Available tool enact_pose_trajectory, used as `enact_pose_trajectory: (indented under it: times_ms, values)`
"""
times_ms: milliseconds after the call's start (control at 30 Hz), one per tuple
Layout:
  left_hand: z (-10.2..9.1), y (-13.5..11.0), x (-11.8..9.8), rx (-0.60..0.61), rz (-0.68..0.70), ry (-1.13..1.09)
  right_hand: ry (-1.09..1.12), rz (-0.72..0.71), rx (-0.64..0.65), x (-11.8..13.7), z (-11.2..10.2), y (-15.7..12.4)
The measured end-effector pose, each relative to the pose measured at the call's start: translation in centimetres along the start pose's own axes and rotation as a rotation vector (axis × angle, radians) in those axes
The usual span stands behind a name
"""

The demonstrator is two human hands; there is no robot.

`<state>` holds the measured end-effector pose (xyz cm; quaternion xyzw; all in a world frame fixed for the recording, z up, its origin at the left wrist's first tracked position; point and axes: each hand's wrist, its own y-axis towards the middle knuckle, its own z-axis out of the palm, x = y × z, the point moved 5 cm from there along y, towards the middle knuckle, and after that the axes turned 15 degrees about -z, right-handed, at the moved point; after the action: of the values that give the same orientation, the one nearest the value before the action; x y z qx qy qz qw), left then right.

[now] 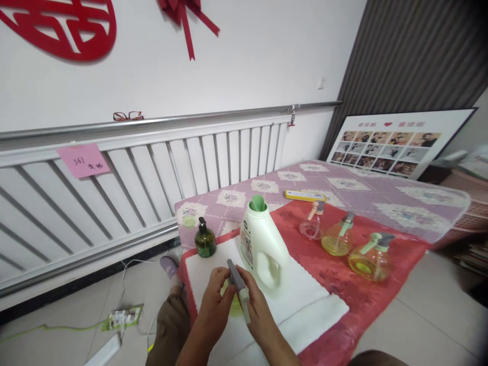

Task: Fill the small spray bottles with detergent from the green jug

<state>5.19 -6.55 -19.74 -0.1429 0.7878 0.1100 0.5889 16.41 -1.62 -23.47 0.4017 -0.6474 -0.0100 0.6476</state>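
Note:
Both my hands are around the grey head of a spray bottle [237, 278] in front of me. My left hand [216, 294] wraps its near-left side, fingers bent and thumb against it. My right hand [259, 304] closes on its right side, beside the pale green trigger. Yellow liquid shows below in the clear body, mostly hidden by my hands. Just beyond stands a large pale green jug [263, 239], its green-rimmed mouth open with a light green piece in it. Left of the jug is a dark green pump bottle [206, 241].
Three clear spray bottles stand at the right: one pinkish [311, 227], two with yellow liquid [337, 243] [370, 264]. A yellow-edged flat case [305, 195] lies behind. White cloth [305, 315] covers part of the red sheet [331, 300]. A radiator [152, 178] borders the table.

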Motion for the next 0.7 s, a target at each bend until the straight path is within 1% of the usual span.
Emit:
enact_pose_trajectory:
  times_ms: [100,233,333,467,567,633,700]
  values:
    - [0.1,-0.1,0.1,0.001,-0.003,-0.014,-0.009,-0.014,0.013,0.0,-0.1,0.1]
    - [0.1,-0.1,1.1,-0.071,-0.093,-0.031,-0.032,-0.054,0.061,1.1,-0.1,0.8]
    - [0.1,-0.1,1.5,-0.091,-0.111,-0.078,-0.043,-0.01,0.073,1.7,-0.3,1.3]
    - [0.0,-0.3,1.6,-0.046,-0.136,-0.187,-0.035,0.102,-0.005,1.9,-0.4,1.3]
    - [-0.1,-0.5,1.9,-0.002,-0.117,-0.221,-0.021,0.158,-0.08,2.0,0.0,1.3]
    - [-0.1,-0.6,2.6,0.014,-0.098,-0.216,-0.034,0.193,-0.156,2.0,0.2,1.3]
    - [0.0,-0.7,3.8,0.001,-0.112,-0.216,-0.051,0.229,-0.224,1.9,0.3,1.3]
